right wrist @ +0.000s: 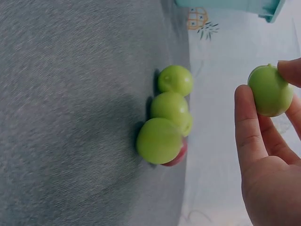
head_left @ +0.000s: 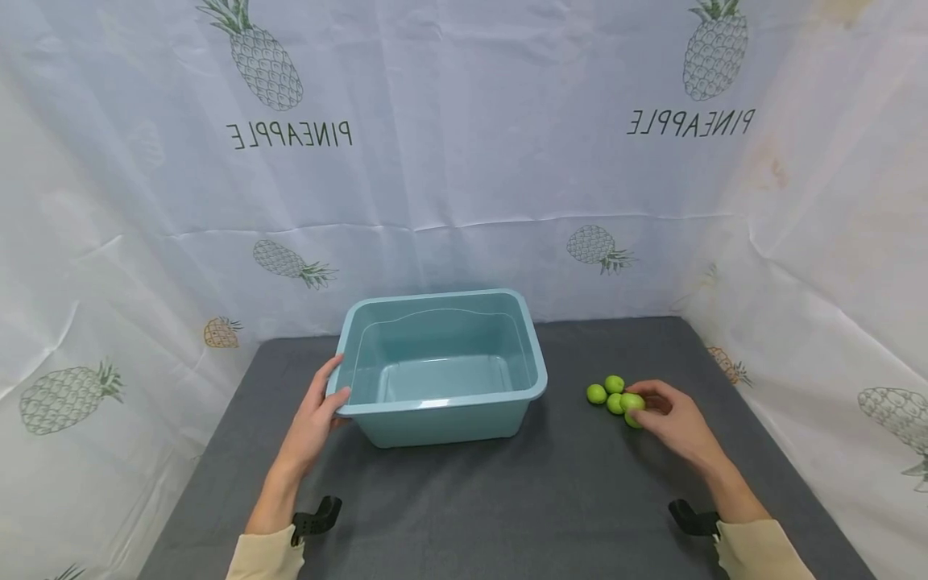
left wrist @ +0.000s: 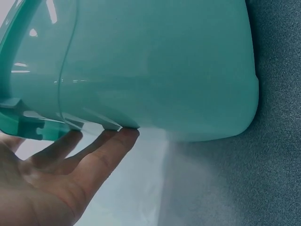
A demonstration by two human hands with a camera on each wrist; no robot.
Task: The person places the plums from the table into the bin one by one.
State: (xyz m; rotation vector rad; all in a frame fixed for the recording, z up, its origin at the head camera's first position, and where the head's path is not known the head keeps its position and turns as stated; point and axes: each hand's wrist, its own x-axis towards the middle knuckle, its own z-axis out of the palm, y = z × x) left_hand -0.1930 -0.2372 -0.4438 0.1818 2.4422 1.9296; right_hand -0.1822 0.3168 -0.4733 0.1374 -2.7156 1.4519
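Note:
A light blue-green plastic basin [head_left: 442,403] stands on the dark cloth. My left hand [head_left: 313,419] holds its left end, with thumb and a finger at the rim. In the left wrist view, fingertips [left wrist: 128,134] of that hand lie against the outer wall under the rim. To the right of the basin, my right hand [head_left: 677,423] pinches a small round green plum [right wrist: 270,90] between thumb and fingers, raised off the cloth. Below it several more green plums [right wrist: 159,141] sit close together, and a reddish patch [right wrist: 176,156] shows behind the nearest.
A dark grey cloth [head_left: 464,507] covers the table. White curtains [head_left: 449,161] printed with pineapples hang behind it and on both sides. The basin's back long side is near the rear curtain. Each wrist wears a black strap mount [head_left: 316,517].

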